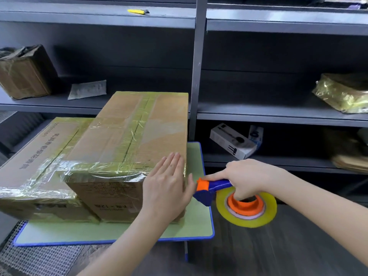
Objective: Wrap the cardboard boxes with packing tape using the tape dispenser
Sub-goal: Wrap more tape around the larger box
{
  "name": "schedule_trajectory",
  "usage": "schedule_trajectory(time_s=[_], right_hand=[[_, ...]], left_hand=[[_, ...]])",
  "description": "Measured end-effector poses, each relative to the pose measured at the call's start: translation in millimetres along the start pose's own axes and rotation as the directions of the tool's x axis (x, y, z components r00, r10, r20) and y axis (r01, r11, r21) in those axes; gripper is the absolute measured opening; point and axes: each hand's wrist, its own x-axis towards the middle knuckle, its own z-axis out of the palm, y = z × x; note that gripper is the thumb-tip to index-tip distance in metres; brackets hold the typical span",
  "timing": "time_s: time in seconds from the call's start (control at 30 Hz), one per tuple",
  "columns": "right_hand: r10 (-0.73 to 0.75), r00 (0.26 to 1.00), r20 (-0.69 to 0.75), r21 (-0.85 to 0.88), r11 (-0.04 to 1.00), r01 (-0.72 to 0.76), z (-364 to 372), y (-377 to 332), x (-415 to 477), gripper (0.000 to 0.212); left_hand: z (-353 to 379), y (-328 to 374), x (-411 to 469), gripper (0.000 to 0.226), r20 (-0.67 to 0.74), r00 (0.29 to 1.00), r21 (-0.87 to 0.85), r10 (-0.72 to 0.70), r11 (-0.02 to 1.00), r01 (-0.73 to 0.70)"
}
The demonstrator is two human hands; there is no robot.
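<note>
Two taped cardboard boxes stand side by side on a small green table [197, 226]. The taller box [129, 140] is on the right, the lower box [39, 156] on the left. Glossy clear tape crosses both tops and their near edges. My left hand [167, 186] lies flat with straight fingers on the taller box's near right corner. My right hand [249, 178] grips the blue and orange tape dispenser [211, 190] just right of that corner. Its yellowish tape roll [247, 210] hangs below my fingers, which reach into the orange hub.
Dark metal shelving fills the background. A yellow utility knife [138, 11] lies on an upper shelf. A worn box [25, 72] and a flat packet [87, 89] sit at left, a shiny wrapped parcel [342, 94] at right, and a white product box [233, 144] lower down.
</note>
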Motion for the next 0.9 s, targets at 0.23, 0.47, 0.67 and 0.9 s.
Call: schedule_trajectory(time_s=[0.23, 0.47, 0.67, 0.9], right_hand=[[0.034, 0.999, -0.019, -0.047, 0.998, -0.035, 4, -1, -1, 0.082], [0.266, 0.94, -0.216, 0.119, 0.962, -0.244, -10, 15, -9, 0.079], [0.358, 0.614, -0.703, 0.17, 0.924, -0.344, -44, -8, 16, 0.074], [0.149, 0.492, -0.858, -0.041, 0.934, -0.354, -76, -65, 64, 0.054]], left_hand=[[30, 11, 8, 0.033, -0.13, 0.991, 0.152, 0.015, 0.988, 0.005], [10, 3, 1, 0.047, 0.038, 0.999, 0.023, -0.001, 1.0, 0.0], [-26, -27, -5, 0.044, 0.075, 0.997, -0.169, -0.009, 0.985, 0.021], [-55, -107, -24, 0.047, 0.116, 0.974, -0.073, -0.196, 0.976, 0.206]])
